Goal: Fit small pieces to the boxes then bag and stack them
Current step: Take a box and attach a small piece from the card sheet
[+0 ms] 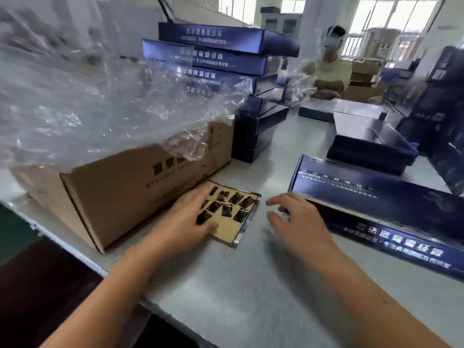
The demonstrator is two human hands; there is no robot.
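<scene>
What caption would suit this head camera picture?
Left hand rests on a sheet of small dark pieces, right hand hovers near a blue box.

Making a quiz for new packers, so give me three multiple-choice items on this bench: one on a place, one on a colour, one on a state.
1. The tan sheet lies: A) beside the brown carton; B) on the floor; C) inside a bag.
2. The stacked boxes are: A) red; B) dark blue; C) white.
3. The right hand is: A) gripping a box; B) open, holding nothing; C) pinching a piece.
Answers: 1A, it lies next to the carton; 2B, their sides show dark blue; 3B, its fingers are spread.
</scene>
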